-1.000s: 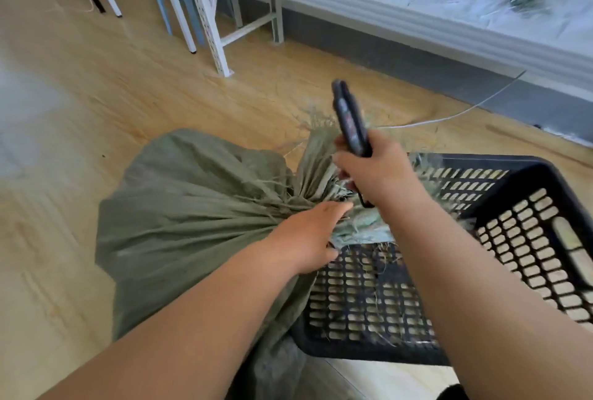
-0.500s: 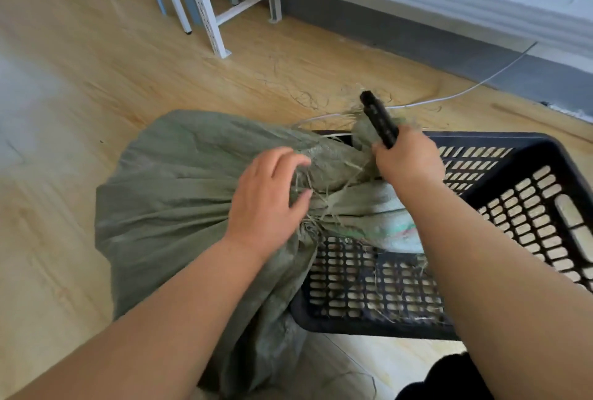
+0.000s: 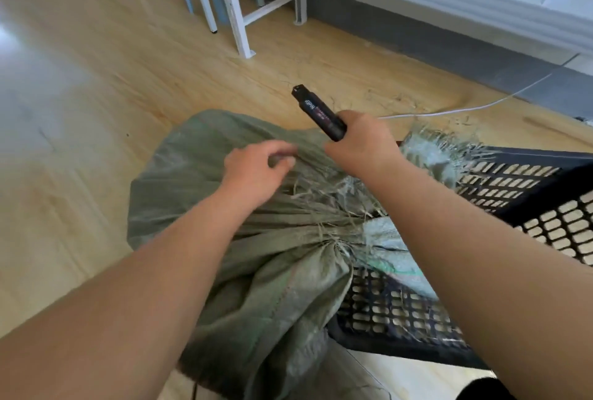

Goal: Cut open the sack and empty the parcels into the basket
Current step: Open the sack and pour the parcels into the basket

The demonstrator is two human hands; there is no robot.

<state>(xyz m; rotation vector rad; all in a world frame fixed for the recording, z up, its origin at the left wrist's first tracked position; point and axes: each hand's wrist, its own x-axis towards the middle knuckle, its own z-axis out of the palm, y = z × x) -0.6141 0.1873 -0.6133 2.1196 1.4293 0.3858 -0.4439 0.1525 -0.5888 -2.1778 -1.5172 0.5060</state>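
A full grey-green woven sack (image 3: 199,194) lies on the wooden floor, its bunched, frayed neck resting over the rim of a black perforated plastic basket (image 3: 526,204) on the right. My right hand (image 3: 362,146) grips a black utility knife (image 3: 319,112) whose handle end sticks up and to the left; the blade is hidden below the hand against the sack. My left hand (image 3: 256,172) rests on top of the sack just left of the knife hand, fingers pinching the fabric. No parcels are visible.
White and blue metal frame legs (image 3: 234,14) stand on the floor behind the sack. A grey baseboard and white ledge (image 3: 449,5) run along the back right. A white cable (image 3: 475,104) trails across the floor behind the basket. Loose fibres litter the floor.
My right hand with the knife has moved left, from the sack's neck onto its upper body. My left hand has slid up the sack and now pinches the fabric beside it.
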